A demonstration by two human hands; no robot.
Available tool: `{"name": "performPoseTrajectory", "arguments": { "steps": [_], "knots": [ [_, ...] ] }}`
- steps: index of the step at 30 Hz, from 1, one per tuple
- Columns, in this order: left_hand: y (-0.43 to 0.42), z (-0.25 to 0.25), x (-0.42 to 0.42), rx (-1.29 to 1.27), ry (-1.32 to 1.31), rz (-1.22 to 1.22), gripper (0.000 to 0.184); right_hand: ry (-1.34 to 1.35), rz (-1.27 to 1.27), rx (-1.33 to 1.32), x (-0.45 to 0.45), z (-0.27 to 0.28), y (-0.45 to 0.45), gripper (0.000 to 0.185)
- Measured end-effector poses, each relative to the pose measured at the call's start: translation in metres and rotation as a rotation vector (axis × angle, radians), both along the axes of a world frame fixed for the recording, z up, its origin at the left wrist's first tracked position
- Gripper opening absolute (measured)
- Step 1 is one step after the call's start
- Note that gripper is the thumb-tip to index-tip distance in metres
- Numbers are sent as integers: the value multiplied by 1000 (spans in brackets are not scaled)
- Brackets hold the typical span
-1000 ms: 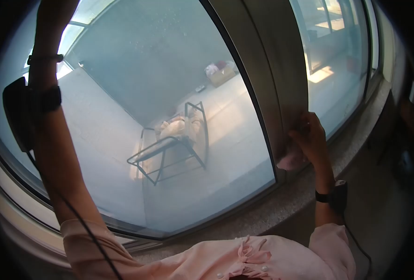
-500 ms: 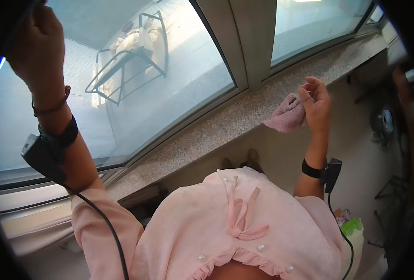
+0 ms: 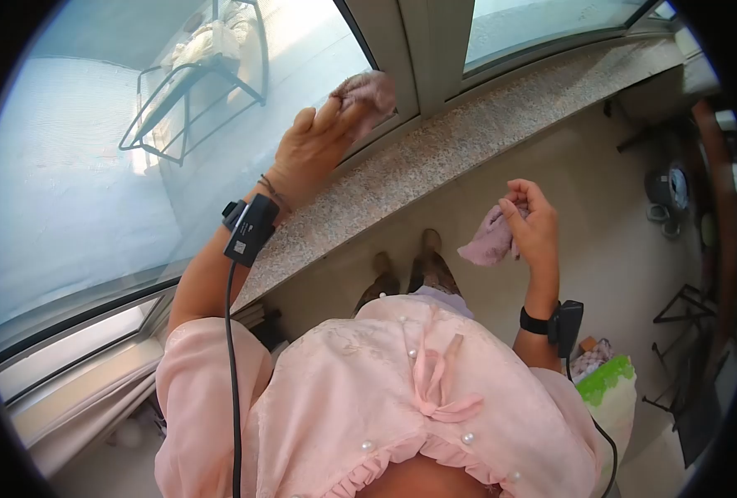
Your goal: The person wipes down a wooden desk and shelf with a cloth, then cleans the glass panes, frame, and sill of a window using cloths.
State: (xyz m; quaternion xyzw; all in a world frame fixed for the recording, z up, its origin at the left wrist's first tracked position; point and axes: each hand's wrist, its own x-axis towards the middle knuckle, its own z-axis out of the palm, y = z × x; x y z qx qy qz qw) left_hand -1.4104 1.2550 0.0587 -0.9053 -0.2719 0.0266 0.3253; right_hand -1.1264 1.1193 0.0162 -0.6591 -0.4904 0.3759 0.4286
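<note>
Dusty-pink cloths (image 3: 490, 238), speckled grey sill (image 3: 435, 158), pale pink blouse (image 3: 335, 382)

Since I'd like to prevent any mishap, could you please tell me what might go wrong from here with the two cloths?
The cloth hanging from the right hand could slip and drop to the floor. The black cable running from the left wrist device might snag on the granite sill. The left hand has its cloth beside the window frame, whose edge might catch it.
</note>
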Motion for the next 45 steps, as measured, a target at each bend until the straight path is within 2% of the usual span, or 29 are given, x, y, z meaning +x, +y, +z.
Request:
{"name": "performPoseTrajectory", "arguments": {
  "steps": [1, 3, 5, 8, 11, 15, 16, 18, 19, 21, 23, 25, 26, 28, 29, 31, 32, 33, 35, 36, 37, 38, 39, 40, 42, 43, 45],
  "knots": [
    [0, -4, 8, 1, -13, -3, 52, -11, 4, -15, -2, 5, 0, 27],
    [5, -23, 33, -333, -175, 2, 43, -28, 2, 5, -9, 13, -2, 27],
    [7, -72, 35, -339, -234, -65, 37, -45, -8, 15, -13, 15, -10, 27],
    [-2, -97, 23, -322, -415, -5, 32, -102, -34, 11, -18, 10, -25, 27],
    [-36, -84, -23, -349, -546, 49, 34, -97, -102, -131, -16, 9, -44, 27],
    [-97, -83, -128, -315, -437, 336, 40, -97, -113, -177, -30, -9, -62, 27],
    [-108, -82, -144, -317, -440, 337, 40, -95, -114, -185, -34, -11, -64, 27],
    [-123, -77, -163, -294, -487, 487, 44, -61, -99, -182, -46, -6, -67, 27],
    [-122, -80, -155, -296, -493, 489, 44, -25, -81, -181, -50, -5, -68, 28],
    [-109, -80, -114, -304, -771, 564, 50, -32, -58, -178, -53, -2, -70, 27],
    [-88, -66, -63, -624, -916, 588, 56, -37, -33, -168, -53, 0, -72, 27],
    [-61, -85, -30, -549, -949, 379, 54, 1, -35, -147, -52, 0, -76, 25],
    [-53, -81, -23, -548, -955, 379, 54, -5, -33, -145, -52, -1, -76, 25],
    [-38, -64, -8, -1431, -1306, 607, 52, 125, -23, -148, -53, -4, -77, 24],
    [-36, -62, -10, -1441, -1308, 605, 52, 118, -27, -154, -55, -5, -75, 24],
    [-37, -54, -22, -1927, -1861, 336, 55, 393, -22, -149, -66, -10, -60, 32],
    [-45, -43, -21, -1991, -2052, 342, 56, 492, 44, -174, -72, -7, -50, 37],
    [-53, -44, -23, -1992, -2060, 359, 56, 594, 109, -201, -80, -4, -39, 42],
    [-67, -46, -28, -1796, -1993, 297, 56, 735, 276, -238, -103, -4, -22, 50],
    [-76, -45, -30, -1825, -1788, 251, 54, 736, 281, -248, -117, -9, -14, 50],
    [-87, -43, -32, -1843, -1586, 209, 54, 908, 342, -258, -130, -14, -7, 48],
    [-96, -41, -34, -1743, -1531, 134, 57, 1079, 407, -261, -142, -17, -1, 47],
    [-106, -38, -36, -1637, -1473, 62, 60, 1079, 421, -269, -152, -17, 5, 47],
    [-115, -37, -39, -1622, -1484, 71, 60, 1201, 314, -250, -162, -18, 10, 43],
    [-132, -37, -46, -1479, -1900, -22, 62, 1463, 87, -236, -178, -23, 19, 33],
    [-144, -36, -46, -1462, -1910, -17, 62, 1461, 101, -246, -185, -19, 19, 33],
    [-167, -35, -44, -1661, -1909, 221, 57, 1312, -10, -59, -197, -8, 18, 34]
  ]
}}
